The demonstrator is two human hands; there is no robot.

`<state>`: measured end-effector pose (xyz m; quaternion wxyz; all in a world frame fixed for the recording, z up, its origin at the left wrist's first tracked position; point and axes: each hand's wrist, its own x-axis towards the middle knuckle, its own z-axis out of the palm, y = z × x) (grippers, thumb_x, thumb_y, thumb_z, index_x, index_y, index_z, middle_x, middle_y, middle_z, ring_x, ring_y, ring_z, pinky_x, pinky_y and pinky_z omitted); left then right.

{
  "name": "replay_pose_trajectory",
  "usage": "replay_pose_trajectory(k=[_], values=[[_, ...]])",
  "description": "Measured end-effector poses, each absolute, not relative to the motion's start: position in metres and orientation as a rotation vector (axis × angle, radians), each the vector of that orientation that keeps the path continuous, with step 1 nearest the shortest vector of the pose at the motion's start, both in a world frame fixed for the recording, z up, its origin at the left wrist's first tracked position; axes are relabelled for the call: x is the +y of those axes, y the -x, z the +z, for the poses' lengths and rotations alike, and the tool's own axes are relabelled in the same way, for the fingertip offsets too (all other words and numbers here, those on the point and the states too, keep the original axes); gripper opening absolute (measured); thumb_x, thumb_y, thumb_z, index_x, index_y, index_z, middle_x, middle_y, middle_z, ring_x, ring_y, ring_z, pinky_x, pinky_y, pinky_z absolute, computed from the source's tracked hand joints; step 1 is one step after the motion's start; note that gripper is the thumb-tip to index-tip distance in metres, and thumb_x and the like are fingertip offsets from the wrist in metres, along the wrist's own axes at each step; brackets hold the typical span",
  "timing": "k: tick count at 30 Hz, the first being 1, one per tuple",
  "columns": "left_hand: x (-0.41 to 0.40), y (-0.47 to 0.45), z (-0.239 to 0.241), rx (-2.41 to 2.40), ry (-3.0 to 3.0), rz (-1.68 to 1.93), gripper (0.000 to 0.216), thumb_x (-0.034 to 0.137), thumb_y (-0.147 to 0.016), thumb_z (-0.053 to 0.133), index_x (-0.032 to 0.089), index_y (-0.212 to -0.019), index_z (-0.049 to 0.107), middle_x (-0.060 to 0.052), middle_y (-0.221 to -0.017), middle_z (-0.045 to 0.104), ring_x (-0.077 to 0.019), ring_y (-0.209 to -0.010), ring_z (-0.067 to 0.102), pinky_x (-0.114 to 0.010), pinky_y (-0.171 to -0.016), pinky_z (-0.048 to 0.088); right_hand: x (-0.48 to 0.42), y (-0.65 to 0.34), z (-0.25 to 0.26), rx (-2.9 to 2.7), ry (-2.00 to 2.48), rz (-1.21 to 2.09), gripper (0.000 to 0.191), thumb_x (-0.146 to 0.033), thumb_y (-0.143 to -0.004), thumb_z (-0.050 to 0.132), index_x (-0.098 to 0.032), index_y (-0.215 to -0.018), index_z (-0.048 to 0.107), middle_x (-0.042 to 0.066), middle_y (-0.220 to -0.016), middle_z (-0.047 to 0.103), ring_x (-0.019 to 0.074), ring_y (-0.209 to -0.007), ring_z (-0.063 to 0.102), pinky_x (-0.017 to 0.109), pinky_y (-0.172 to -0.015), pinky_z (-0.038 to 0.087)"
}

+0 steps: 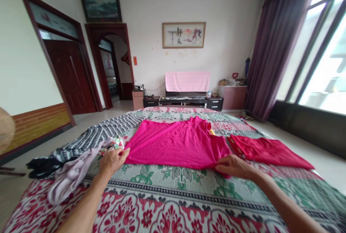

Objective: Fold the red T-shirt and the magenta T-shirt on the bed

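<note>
A bright pink shirt lies spread on the patterned bed cover, its near edge fairly straight and its far right part bunched. At its near left corner, my left hand is closed with the fingertips pinching the fabric. My right hand grips the near right corner, fingers curled over the cloth; a bit of pink hangs below them. Right of the shirt rests a folded red garment. Something small and yellow peeks out behind the shirt's right side.
On the left lie a black-and-white patterned garment, a pale pinkish garment, a black cloth and a small multicoloured cloth. Beyond the bed stands a black TV cabinet with a pink cloth above it.
</note>
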<state>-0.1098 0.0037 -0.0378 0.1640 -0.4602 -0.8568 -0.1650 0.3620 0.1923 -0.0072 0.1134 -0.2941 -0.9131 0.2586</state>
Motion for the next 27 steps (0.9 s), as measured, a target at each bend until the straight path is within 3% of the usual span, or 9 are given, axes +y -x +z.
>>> replay_pose_trajectory(k=[2,4,7,9,12,17,23,27], values=[[0.003,0.112,-0.037,-2.485,1.278,-0.454,0.044,0.054,-0.083,0.036,0.024,-0.067,0.065,-0.009,-0.070,0.067,-0.0251,-0.072,0.061,-0.031,-0.063,0.038,0.196,-0.370,-0.002,-2.664,0.940,0.957,0.039,-0.043,-0.083,0.044,-0.017,-0.058,0.057,-0.001,-0.052,0.055,0.0072,-0.043,0.040,0.021,-0.041,0.029],[0.002,0.113,-0.036,-2.516,1.191,-0.458,0.040,0.050,-0.083,0.038,0.025,-0.072,0.066,-0.008,-0.073,0.067,-0.0250,-0.068,0.060,-0.032,-0.059,0.037,0.203,-0.379,0.000,-2.582,1.083,0.929,0.040,-0.045,-0.083,0.043,-0.017,-0.059,0.060,0.001,-0.054,0.060,0.0086,-0.041,0.045,0.021,-0.040,0.031],[0.004,0.110,-0.037,-2.367,1.141,-0.511,0.029,0.040,-0.082,0.042,0.024,-0.077,0.066,-0.006,-0.085,0.068,-0.0230,-0.071,0.060,-0.031,-0.060,0.038,0.221,-0.384,-0.004,-2.306,1.283,0.461,0.031,-0.039,-0.081,0.045,-0.019,-0.069,0.066,0.003,-0.061,0.066,0.0143,-0.054,0.058,0.023,-0.050,0.040],[0.007,0.106,-0.040,-2.198,1.242,-0.533,0.026,0.036,-0.081,0.043,0.023,-0.077,0.065,-0.006,-0.088,0.067,-0.0214,-0.079,0.060,-0.030,-0.068,0.039,0.234,-0.380,-0.007,-2.123,1.388,0.177,0.029,-0.035,-0.080,0.046,-0.020,-0.086,0.069,0.005,-0.074,0.070,0.0193,-0.070,0.065,0.026,-0.061,0.044],[0.014,0.100,-0.048,-2.122,1.424,-0.515,0.025,0.033,-0.082,0.043,0.022,-0.075,0.064,-0.004,-0.083,0.066,-0.0189,-0.081,0.059,-0.028,-0.074,0.039,0.251,-0.367,-0.006,-2.076,1.564,0.023,0.036,-0.036,-0.083,0.041,-0.018,-0.103,0.065,0.010,-0.090,0.071,0.0241,-0.083,0.065,0.029,-0.067,0.043],[0.017,0.099,-0.057,-2.197,1.534,-0.469,0.027,0.031,-0.083,0.039,0.022,-0.075,0.063,-0.002,-0.079,0.066,-0.0177,-0.079,0.059,-0.027,-0.072,0.039,0.271,-0.350,-0.003,-2.136,1.854,0.079,0.040,-0.038,-0.088,0.035,-0.012,-0.105,0.061,0.016,-0.091,0.069,0.0253,-0.087,0.065,0.028,-0.066,0.041],[0.019,0.104,-0.061,-2.205,1.539,-0.480,0.026,0.031,-0.083,0.040,0.022,-0.074,0.063,-0.001,-0.079,0.066,-0.0170,-0.077,0.060,-0.026,-0.071,0.039,0.277,-0.353,0.001,-2.178,1.824,0.052,0.037,-0.027,-0.083,0.042,-0.016,-0.115,0.057,0.013,-0.100,0.068,0.0230,-0.094,0.063,0.026,-0.070,0.042],[0.020,0.108,-0.063,-2.204,1.546,-0.477,0.026,0.030,-0.082,0.040,0.023,-0.074,0.063,-0.001,-0.080,0.066,-0.0163,-0.078,0.060,-0.025,-0.072,0.039,0.272,-0.361,0.005,-2.148,1.951,-0.082,0.038,-0.027,-0.083,0.039,-0.013,-0.112,0.059,0.017,-0.094,0.068,0.0268,-0.086,0.065,0.031,-0.066,0.045]])
